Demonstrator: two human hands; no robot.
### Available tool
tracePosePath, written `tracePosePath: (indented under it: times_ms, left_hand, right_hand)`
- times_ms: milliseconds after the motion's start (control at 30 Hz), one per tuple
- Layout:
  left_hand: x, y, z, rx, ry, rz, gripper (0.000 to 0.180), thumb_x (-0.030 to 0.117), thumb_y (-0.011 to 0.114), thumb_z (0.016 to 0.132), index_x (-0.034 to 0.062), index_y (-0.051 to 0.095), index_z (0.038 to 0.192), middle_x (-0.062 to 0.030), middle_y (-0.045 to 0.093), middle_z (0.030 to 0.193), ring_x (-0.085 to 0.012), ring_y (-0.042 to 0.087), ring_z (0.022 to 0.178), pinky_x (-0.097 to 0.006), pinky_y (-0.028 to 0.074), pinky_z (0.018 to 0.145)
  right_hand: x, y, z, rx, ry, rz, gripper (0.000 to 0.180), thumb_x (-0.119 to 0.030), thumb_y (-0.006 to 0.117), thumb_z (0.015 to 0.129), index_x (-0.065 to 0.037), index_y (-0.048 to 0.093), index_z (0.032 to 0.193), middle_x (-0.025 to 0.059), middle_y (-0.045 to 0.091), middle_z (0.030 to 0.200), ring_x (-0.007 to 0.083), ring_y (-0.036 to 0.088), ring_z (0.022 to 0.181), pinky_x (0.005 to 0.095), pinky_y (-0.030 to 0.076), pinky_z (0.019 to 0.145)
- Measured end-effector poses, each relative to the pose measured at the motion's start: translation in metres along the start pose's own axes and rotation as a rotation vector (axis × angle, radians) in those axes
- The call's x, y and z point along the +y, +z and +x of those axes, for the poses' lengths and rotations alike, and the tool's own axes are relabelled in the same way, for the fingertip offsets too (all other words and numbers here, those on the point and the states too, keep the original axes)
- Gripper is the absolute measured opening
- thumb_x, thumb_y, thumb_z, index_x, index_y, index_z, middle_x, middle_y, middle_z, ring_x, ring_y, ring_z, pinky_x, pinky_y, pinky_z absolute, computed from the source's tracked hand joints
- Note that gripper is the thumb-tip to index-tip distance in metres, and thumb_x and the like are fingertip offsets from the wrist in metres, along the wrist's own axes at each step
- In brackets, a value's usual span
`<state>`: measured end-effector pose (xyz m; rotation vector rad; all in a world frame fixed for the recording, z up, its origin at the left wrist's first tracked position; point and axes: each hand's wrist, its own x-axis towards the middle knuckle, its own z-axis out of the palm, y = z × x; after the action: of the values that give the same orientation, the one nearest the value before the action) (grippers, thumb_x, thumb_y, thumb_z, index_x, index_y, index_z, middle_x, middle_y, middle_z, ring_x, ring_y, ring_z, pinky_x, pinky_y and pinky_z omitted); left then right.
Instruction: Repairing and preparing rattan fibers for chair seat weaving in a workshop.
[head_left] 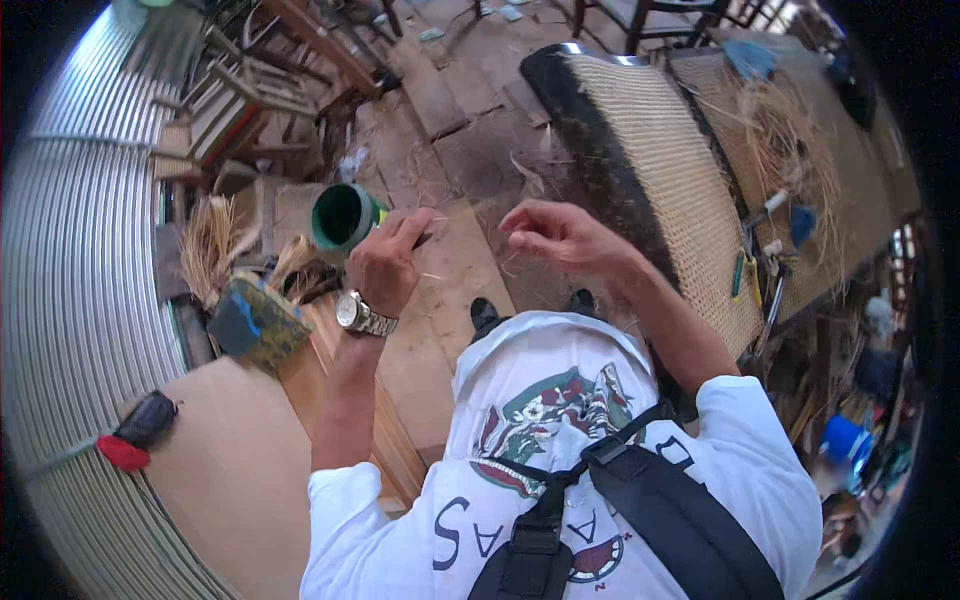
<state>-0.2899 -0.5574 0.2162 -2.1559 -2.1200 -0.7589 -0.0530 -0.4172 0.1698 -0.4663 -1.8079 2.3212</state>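
My left hand [385, 258], with a metal watch [362, 314] on its wrist, is closed beside the rim of a green, open-topped container [341, 216]. Pale thin strands and a small dark bit show at its fingertips; what it grips is too small to make out. Across a gap, my right hand [565, 237] hovers over the floor, its fingers curled and the thumb apart from them. I see nothing held in it. Whether my left hand touches the container is unclear.
At right lies a dark-framed woven cane panel [650, 150], with loose fibres [785, 130] and hand tools [765, 285] beyond it. Wooden chairs [235, 105] crowd the far left. A stained foam block [258, 322] and fibre bundles [212, 245] sit near the corrugated metal wall [85, 290].
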Motion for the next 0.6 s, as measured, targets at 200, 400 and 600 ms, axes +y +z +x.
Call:
tracePosePath:
  times_ms: [200, 400, 600]
  left_hand:
    - [-0.031, -0.005, -0.048, -0.086, -0.267, -0.518, 0.018, 0.004, 0.065, 0.089, 0.0076, 0.069, 0.106, -0.0071, 0.068, 0.087, -0.0173, 0.065, 0.075, -0.028, 0.052, 0.066]
    - [-0.077, -0.023, -0.082, -0.364, -0.533, -0.732, 0.016, 0.012, 0.069, 0.093, 0.0012, 0.070, 0.103, -0.0032, 0.065, 0.075, -0.0067, 0.058, 0.070, -0.024, 0.049, 0.063]
    - [-0.196, -0.057, -0.131, -0.168, -0.713, -0.158, 0.024, 0.021, 0.075, 0.087, 0.0066, 0.072, 0.106, -0.0139, 0.071, 0.085, -0.0204, 0.067, 0.077, -0.033, 0.052, 0.070]
  right_hand:
    - [0.005, 0.043, 0.067, 0.330, -0.670, -0.769, 0.039, -0.028, 0.071, 0.093, -0.004, 0.059, 0.121, 0.0036, 0.056, 0.111, 0.0091, 0.056, 0.087, 0.0256, 0.048, 0.076]
    - [0.025, 0.047, 0.060, -0.145, 0.015, -0.165, 0.018, -0.019, 0.063, 0.098, -0.002, 0.060, 0.104, -0.0013, 0.057, 0.085, 0.0064, 0.052, 0.077, 0.0240, 0.045, 0.065]
    - [0.031, 0.013, 0.015, 0.058, 0.265, -0.136, 0.017, -0.020, 0.062, 0.098, -0.003, 0.060, 0.098, -0.0031, 0.056, 0.078, 0.0057, 0.051, 0.069, 0.0229, 0.044, 0.061]
